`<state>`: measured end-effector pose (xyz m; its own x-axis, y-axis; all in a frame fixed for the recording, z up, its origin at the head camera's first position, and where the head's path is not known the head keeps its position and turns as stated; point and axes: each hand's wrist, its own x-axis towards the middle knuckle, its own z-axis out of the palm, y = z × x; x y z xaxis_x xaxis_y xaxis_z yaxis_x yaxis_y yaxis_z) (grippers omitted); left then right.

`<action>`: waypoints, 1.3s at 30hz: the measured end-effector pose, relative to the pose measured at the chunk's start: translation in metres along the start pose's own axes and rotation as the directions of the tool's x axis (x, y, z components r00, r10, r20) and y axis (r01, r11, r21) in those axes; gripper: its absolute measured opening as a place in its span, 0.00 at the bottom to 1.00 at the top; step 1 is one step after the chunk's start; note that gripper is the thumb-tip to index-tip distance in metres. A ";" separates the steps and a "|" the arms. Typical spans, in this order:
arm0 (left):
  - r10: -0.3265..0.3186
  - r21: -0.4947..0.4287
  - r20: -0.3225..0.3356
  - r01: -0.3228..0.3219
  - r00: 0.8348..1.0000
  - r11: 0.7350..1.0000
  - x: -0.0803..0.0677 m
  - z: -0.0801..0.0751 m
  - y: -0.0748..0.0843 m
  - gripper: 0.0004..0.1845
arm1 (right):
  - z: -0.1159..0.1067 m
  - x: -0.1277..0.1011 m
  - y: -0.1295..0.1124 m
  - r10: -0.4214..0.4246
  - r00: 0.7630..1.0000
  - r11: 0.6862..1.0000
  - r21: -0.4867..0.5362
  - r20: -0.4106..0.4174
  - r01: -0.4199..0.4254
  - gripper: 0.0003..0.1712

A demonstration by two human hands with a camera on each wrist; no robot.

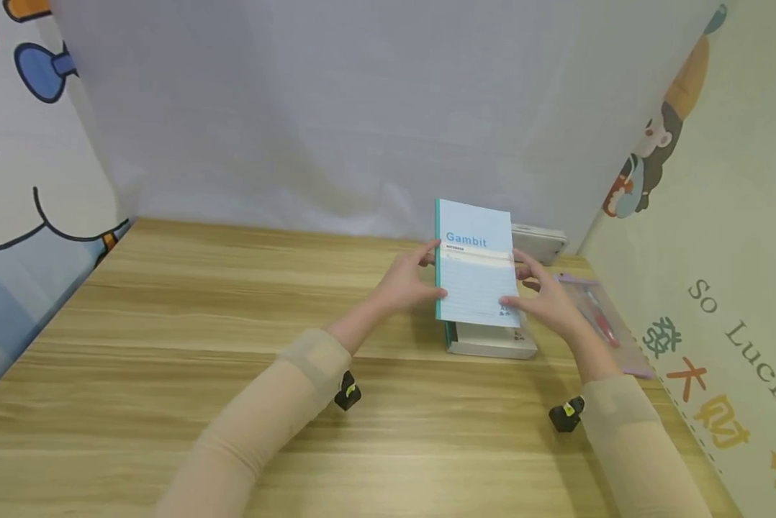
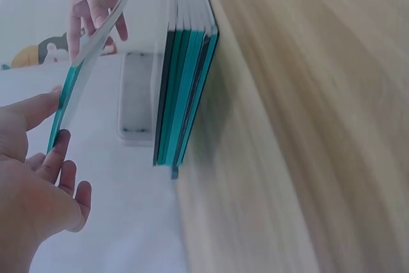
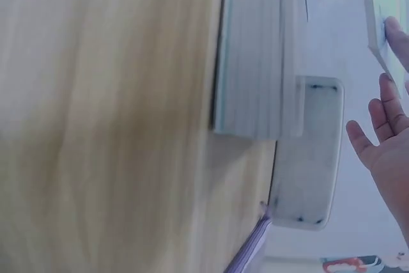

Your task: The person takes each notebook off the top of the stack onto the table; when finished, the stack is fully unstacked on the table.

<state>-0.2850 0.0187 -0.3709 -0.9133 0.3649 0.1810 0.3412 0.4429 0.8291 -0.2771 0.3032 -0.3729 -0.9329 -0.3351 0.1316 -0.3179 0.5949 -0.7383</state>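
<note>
A light-blue notebook (image 1: 477,280) with a teal spine and "Gambit" on its cover is held up by both hands, above a stack of notebooks (image 1: 495,348). My left hand (image 1: 406,282) pinches its spine side, thumb on the cover. On the opposite edge, my right hand (image 1: 546,296) pinches with the thumb in front. In the left wrist view, a gap separates the held notebook from the stack (image 2: 182,94), whose teal spines face that camera. The right wrist view shows the stack's page edges (image 3: 255,55) and only part of the right hand (image 3: 390,151).
Behind the stack, a whitish box (image 1: 538,243) stands near the back curtain. A clear purple-edged zip pouch (image 1: 605,324) with a red pen-like item lies at the right table edge, beside a printed cloth wall (image 1: 718,302). The wood-grain table (image 1: 200,345) extends left.
</note>
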 end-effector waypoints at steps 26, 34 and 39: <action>0.020 0.142 0.133 -0.039 0.991 0.989 -0.024 -0.078 -0.054 0.50 | 0.047 0.037 -0.039 -0.107 0.981 0.971 -0.194 0.164 0.138 0.46; -0.022 0.168 0.171 -0.007 0.985 0.986 -0.031 -0.080 -0.080 0.50 | 0.069 0.044 -0.033 -0.070 0.973 0.955 -0.265 0.219 0.129 0.47; -0.058 0.177 0.205 0.021 0.977 0.984 -0.037 -0.079 -0.096 0.51 | 0.079 0.048 -0.032 -0.080 0.964 0.948 -0.281 0.254 0.152 0.47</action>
<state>-0.3014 -0.1019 -0.4157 -0.8667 0.4984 0.0203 0.3556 0.5887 0.7259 -0.2987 0.2102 -0.3952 -0.8310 -0.5560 0.0180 -0.4909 0.7179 -0.4936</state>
